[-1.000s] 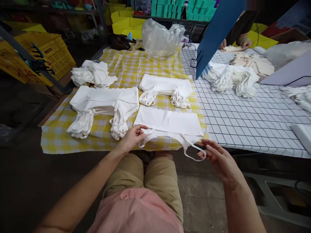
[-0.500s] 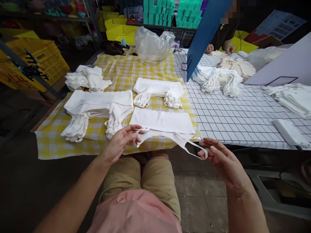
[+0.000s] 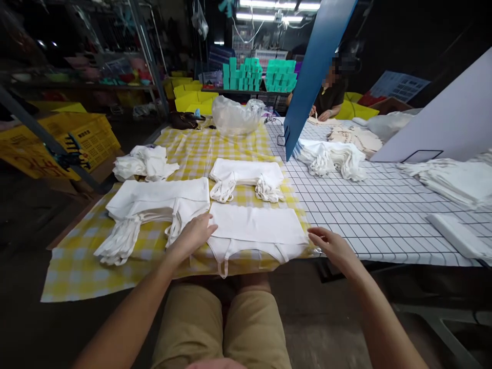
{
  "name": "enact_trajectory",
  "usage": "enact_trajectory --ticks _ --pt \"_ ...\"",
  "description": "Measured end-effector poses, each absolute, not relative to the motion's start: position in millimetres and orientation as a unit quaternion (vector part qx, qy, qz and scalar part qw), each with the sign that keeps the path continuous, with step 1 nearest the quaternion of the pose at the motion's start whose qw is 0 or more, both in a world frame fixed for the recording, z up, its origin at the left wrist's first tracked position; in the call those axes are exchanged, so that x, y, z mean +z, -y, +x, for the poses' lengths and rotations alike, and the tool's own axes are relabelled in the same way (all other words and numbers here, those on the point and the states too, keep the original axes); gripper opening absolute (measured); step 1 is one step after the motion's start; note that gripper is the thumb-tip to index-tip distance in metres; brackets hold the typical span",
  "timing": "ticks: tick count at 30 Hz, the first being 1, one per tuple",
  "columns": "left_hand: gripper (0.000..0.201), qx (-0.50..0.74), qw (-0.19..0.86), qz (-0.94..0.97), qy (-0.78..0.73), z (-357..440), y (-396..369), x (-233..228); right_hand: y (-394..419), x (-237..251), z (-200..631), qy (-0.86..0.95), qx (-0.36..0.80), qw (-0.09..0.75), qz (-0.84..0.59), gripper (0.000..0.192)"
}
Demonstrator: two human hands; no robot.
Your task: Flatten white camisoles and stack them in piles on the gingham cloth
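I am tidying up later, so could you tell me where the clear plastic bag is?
In the head view, the clear plastic bag sits at the far end of the yellow checked cloth, beside a dark handbag on its left.

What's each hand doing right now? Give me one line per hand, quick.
Left hand: open, fingers resting on the left edge of the white garment.
Right hand: open, at the garment's right edge, gripping nothing visible.

No text, label or number can be read; dark print on the yellow crate [image 3: 82, 136] is too blurred.
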State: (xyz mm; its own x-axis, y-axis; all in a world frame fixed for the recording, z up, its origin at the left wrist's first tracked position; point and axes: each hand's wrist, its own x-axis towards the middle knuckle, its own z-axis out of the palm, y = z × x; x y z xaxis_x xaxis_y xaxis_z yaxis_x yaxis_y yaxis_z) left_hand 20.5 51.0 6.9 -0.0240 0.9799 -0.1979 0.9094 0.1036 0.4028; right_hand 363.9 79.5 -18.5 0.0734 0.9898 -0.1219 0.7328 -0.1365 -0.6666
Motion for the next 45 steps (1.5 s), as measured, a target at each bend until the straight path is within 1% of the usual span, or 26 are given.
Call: enact_trajectory --ticks 2,4,7,8,10,13,17,21,24,27,30,33,35,37,39,41,43,45 --pt "0.032 0.066 0.147 0.632 -0.758 28 -77 -2 -109 -23 351 0.612 0.213 0.184 -0.739 0.021" --pt "0.031 0.042 0.116 0.593 -0.796 37 -95 -12 -132 -27 338 0.604 0.167 0.134 -0.767 0.023" --pt "0.035 0.045 0.086 0.56 -0.823 45 -108 -25 -150 -33 324 0.594 0.139 0.081 -0.788 0.033" --pt "0.035 0.051 0.079 0.555 -0.827 46 -109 -28 -153 -34 321 0.592 0.139 0.071 -0.79 0.033" --pt "0.037 0.061 0.079 0.544 -0.833 46 -109 -31 -156 -36 318 0.605 0.15 0.059 -0.779 0.026" --pt "0.036 0.061 0.114 0.533 -0.836 41 -108 -33 -156 -39 319 0.63 0.156 0.053 -0.759 0.015" --pt "0.031 0.069 0.127 0.554 -0.82 35 -106 -37 -151 -38 319 0.628 0.141 0.068 -0.762 0.012" --pt "0.027 0.116 0.139 0.57 -0.802 34 -105 -43 -145 -32 316 0.608 0.193 0.114 -0.762 0.014" --pt "0.031 0.133 0.173 0.559 -0.8 36 -108 -44 -142 -29 319 0.587 0.244 0.169 -0.753 0.018" --pt "0.028 0.155 0.203 0.561 -0.788 34 -109 -39 -137 -26 327 0.58 0.286 0.224 -0.729 0.023" --pt "0.021 0.259 0.255 0.558 -0.746 26 -109 -28 -132 -13 337 0.563 0.378 0.289 -0.676 0.029" --pt "0.024 0.415 0.332 0.535 -0.657 13 -114 -10 -134 13 344 0.551 0.45 0.35 -0.61 0.036" --pt "0.028 0.481 0.379 0.518 -0.597 6 -124 8 -142 35 345 0.548 0.444 0.39 -0.592 0.039" --pt "0.029 0.518 0.399 0.509 -0.559 2 -138 31 -153 58 345 0.543 0.409 0.442 -0.586 0.04" --pt "0.028 0.547 0.384 0.524 -0.527 -2 -150 54 -161 78 343 0.539 0.357 0.507 -0.571 0.039" --pt "0.028 0.573 0.336 0.562 -0.493 -5 -155 73 -162 91 341 0.54 0.304 0.566 -0.543 0.036" --pt "0.03 0.572 0.271 0.602 -0.487 -8 -150 80 -155 92 343 0.564 0.261 0.581 -0.526 0.032" --pt "0.03 0.53 0.211 0.629 -0.528 -11 -134 71 -141 77 348 0.613 0.243 0.535 -0.527 0.027"
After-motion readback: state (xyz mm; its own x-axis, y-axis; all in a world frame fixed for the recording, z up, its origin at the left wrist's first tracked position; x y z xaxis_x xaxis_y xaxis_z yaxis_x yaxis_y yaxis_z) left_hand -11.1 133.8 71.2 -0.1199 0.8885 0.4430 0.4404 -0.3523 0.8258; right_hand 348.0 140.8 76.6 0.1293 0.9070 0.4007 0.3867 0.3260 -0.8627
